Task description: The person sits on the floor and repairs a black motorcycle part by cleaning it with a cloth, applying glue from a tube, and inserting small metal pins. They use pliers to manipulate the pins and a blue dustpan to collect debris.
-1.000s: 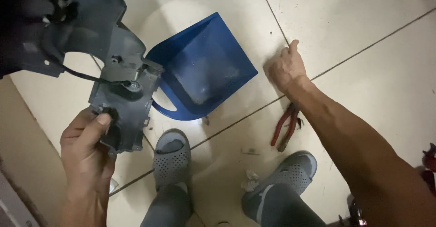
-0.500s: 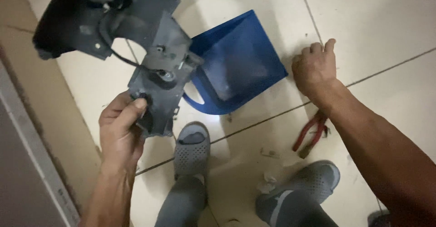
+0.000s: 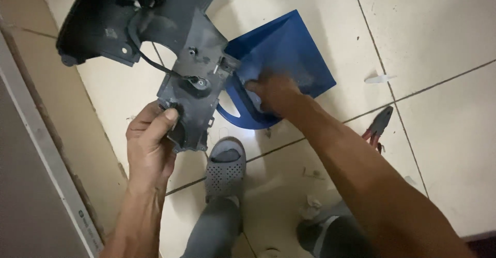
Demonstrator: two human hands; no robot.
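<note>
Two hands at work over the tiled floor [image 3: 444, 25]: our left hand [image 3: 150, 139] has its fingers clamped on the lower edge of a dark grey plastic housing [image 3: 155, 36] w/ a black cable, held up in the air. Our right hand [image 3: 271, 92] rests on the blue dustpan [image 3: 289, 56] near its handle; fingers blurred, grip unclear. Red-handled pliers [image 3: 377, 126] lie on the floor nearby.

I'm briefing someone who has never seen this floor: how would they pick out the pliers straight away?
Start at the blue dustpan lying on the pale tiled floor, where the right hand reaches in. Follow the grout line from it to the right, past the right forearm. The pliers lie there, partly hidden by the arm, and they alone have dark metal jaws and red handles.
</note>
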